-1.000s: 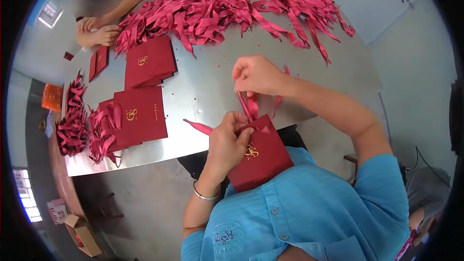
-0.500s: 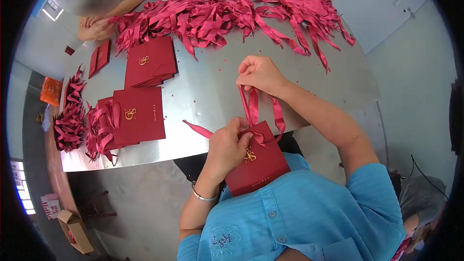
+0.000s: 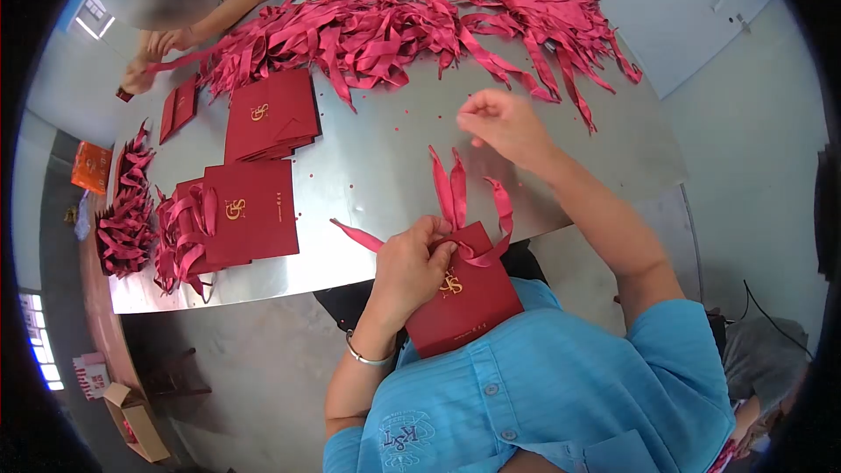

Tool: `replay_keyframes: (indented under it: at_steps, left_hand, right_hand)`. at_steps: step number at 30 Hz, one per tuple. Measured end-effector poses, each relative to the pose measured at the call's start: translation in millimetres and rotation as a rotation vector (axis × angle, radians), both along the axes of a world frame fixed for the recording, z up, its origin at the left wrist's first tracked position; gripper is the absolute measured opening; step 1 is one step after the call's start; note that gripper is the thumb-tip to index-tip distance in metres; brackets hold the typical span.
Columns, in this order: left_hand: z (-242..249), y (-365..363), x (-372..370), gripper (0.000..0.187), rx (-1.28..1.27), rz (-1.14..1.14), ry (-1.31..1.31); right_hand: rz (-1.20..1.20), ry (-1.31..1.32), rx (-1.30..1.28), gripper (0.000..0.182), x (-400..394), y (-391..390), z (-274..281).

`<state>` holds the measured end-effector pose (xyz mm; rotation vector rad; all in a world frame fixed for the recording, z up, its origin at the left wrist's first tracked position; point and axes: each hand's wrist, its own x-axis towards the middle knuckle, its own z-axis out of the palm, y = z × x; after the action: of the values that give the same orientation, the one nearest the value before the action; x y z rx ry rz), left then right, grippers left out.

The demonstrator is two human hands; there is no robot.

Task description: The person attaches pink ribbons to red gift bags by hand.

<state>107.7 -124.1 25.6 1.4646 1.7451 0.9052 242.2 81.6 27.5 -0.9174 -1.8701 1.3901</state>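
Observation:
My left hand point(image 3: 410, 270) grips the top edge of a dark red paper gift bag point(image 3: 464, 311) with gold lettering, its thumb pressed on the front near a knotted ribbon. The bag rests against my blue shirt at the table's near edge. Pink-red ribbon ends point(image 3: 458, 188) stick up from the top of the bag. Another end point(image 3: 356, 235) reaches left past my hand, and one curls at the right. Over the table, up and right of the bag, my right hand point(image 3: 501, 125) is closed with fingertips together; anything between them is too small to see.
A big heap of pink-red ribbons point(image 3: 359, 35) covers the far side, with another pile point(image 3: 552, 22) at right. Stacked red bags point(image 3: 272, 118) and ribboned bags point(image 3: 250, 215) lie on the left. Across the table, a co-worker's hands point(image 3: 162, 44) handle a ribbon.
My right hand has let go of the upright ribbon ends and moved up and right. My left hand and the bag stay almost still. The co-worker's hands have moved apart, drawing a ribbon left.

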Motion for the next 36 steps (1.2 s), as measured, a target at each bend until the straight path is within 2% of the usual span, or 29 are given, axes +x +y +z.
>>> replay_keyframes:
  at_steps: [1, 3, 4, 7, 9, 13, 15, 16, 18, 19, 21, 25, 27, 31, 33, 36]
  left_hand:
    - [-1, 0, 0, 0.021, 0.003, 0.000, -0.003]
    - [-6, 0, 0, 0.019, 0.033, 0.009, -0.005]
    - [-6, 0, 0, 0.019, 0.034, 0.007, -0.010]
    - [-4, 0, 2, 0.018, 0.040, 0.005, 0.018]
    - [-1, 1, 2, 0.017, 0.011, 0.018, 0.031]
    - [-1, 0, 1, 0.017, 0.000, 0.016, 0.034]
    - [-2, 0, -1, 0.017, 0.034, 0.006, 0.008]
    - [-3, 0, -1, 0.017, 0.035, 0.015, 0.005]
    - [-4, -1, -1, 0.017, 0.072, 0.026, -0.031]
    - [-4, -2, -1, 0.017, 0.072, 0.031, -0.035]
    - [-1, -2, -1, 0.020, 0.047, 0.020, -0.085]
    - [-1, -3, -1, 0.021, 0.061, -0.006, -0.081]
    - [-2, -3, -2, 0.020, 0.057, -0.014, -0.120]
    - [-1, -3, -2, 0.017, 0.024, 0.018, -0.179]
    - [-3, -2, -4, 0.017, 0.022, 0.004, -0.199]
    - [-4, 0, -6, 0.015, 0.021, -0.020, -0.252]
  right_hand:
    - [0.000, -0.003, 0.003, 0.017, 10, -1, 4]
    - [-0.001, -0.302, 0.002, 0.017, 33, -12, 12]
    - [-0.003, -0.307, 0.003, 0.017, 41, -16, 9]
    - [0.037, -0.441, 0.117, 0.018, 54, -36, 8]
    - [0.064, -0.635, 0.227, 0.019, 52, -48, 18]
    - [0.063, -0.693, 0.387, 0.021, 49, -47, 4]
    - [-0.027, -0.422, 0.084, 0.017, 50, -44, 8]
    - [-0.018, -0.425, 0.087, 0.017, 51, -44, 14]
    - [-0.018, 0.017, -0.257, 0.011, 56, -45, 36]
    - [-0.013, 0.012, -0.257, 0.011, 58, -47, 43]
    - [0.026, 0.276, -0.416, 0.012, 62, -51, 56]
    - [0.087, 0.352, -0.318, 0.016, 50, -64, 79]
    - [0.202, 0.366, 0.003, 0.015, 41, -65, 84]
    - [0.254, 0.365, 0.087, 0.017, 18, -69, 99]
    - [0.408, 0.381, 0.256, 0.020, 6, -68, 96]
    - [0.533, 0.324, 0.309, 0.019, -7, -73, 105]
